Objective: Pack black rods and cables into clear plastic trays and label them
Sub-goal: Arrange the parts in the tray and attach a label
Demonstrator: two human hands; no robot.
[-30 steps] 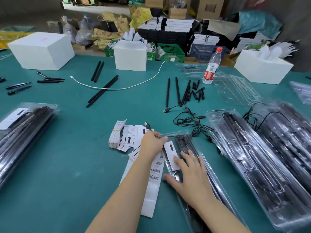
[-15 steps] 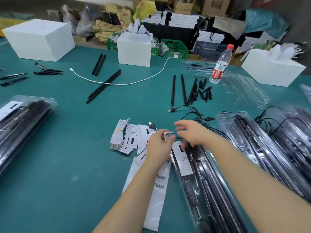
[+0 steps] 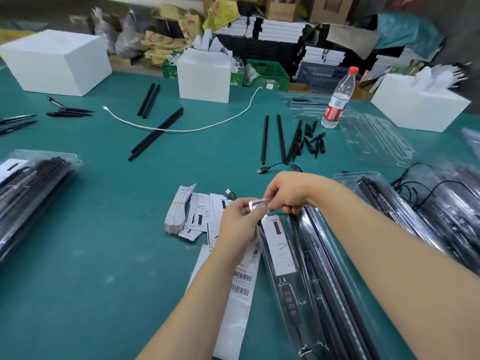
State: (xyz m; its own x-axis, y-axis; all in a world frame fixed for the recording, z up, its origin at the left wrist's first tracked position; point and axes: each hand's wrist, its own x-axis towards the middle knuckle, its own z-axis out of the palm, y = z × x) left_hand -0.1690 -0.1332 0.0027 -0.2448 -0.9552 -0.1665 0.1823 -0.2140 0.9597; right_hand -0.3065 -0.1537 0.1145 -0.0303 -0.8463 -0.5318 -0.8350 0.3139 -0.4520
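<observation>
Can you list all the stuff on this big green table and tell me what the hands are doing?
tray: one, clear, under the hands, holding black rods
label: one, white, inside that tray
label stack: one bundle, white, left of the hands
loose rods: several, black, middle of the table
white boxes: three, far side
bottle: one, clear, red cap
left hand: pinches the tray's top end
right hand: pinches it too
</observation>
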